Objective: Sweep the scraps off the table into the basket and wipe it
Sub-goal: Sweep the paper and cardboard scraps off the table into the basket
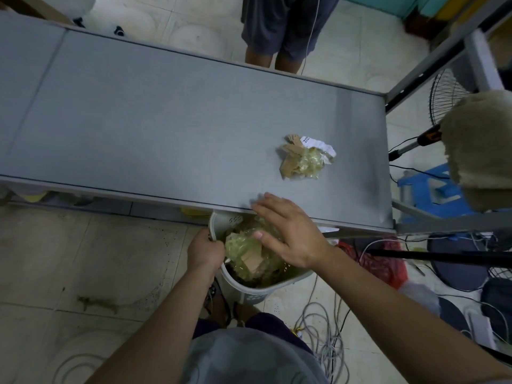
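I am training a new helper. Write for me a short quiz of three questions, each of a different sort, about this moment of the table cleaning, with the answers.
1. True or false: the left hand grips the rim of the basket.
2. Where does the remaining pile of scraps lie? A) on the floor B) on the table, toward its right end C) in the basket
3. Fill in: the right hand is ____, fingers spread above the basket.

Key: 1 true; 2 B; 3 open

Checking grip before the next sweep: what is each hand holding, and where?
Left hand grips the basket by its rim. Right hand is open above it, holding nothing.
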Available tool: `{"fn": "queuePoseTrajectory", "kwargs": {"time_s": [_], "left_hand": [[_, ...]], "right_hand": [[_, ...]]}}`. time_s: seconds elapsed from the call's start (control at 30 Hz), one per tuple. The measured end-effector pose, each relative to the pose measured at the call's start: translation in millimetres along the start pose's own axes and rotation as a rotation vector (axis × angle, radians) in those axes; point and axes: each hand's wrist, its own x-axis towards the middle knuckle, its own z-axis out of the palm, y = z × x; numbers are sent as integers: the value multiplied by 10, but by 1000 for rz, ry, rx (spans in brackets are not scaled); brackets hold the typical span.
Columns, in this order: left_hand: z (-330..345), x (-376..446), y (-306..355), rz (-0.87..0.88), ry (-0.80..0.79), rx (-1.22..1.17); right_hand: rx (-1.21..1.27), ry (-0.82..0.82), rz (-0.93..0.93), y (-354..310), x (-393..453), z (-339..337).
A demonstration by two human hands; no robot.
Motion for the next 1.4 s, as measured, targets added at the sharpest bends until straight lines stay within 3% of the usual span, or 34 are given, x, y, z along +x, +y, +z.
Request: {"fn": "queuePoseTrajectory", "kwargs": {"time_s": [0.1, 0.17, 0.27, 0.33, 0.5, 0.67, 0.73, 0.97, 1.07, 1.27, 1.4], "left_hand": [[-1, -28, 26, 12, 6, 1], [2, -62, 39, 34, 7, 5], [-11, -89, 32, 55, 5, 8], [-30, -79, 22, 57, 10, 25], [-82, -77, 4, 65, 28, 50], [-108, -92, 0, 91, 13, 72], [-111, -101, 24, 80, 16, 68], [-147, -99, -2, 79, 4, 31], [-167, -93, -8, 83, 5, 48], [-214, -156, -74, 134, -41, 80], [-242, -211, -180, 178, -50, 109]], "right_hand": [[-55, 265, -4, 169, 155, -92], [-149, 352, 128, 378, 385, -256], [-234, 118, 475, 690, 715, -498], [-200, -7, 541, 874, 838, -546], [-178, -47, 410, 709, 771, -182], [-178, 162, 301, 566, 394, 77], [-151, 173, 266, 435, 382, 56], [-14, 43, 139, -213, -123, 197], [-33, -127, 95, -335, -365, 371], [-214, -485, 236, -24, -372, 864], [-257, -455, 370, 71, -218, 939]]}}
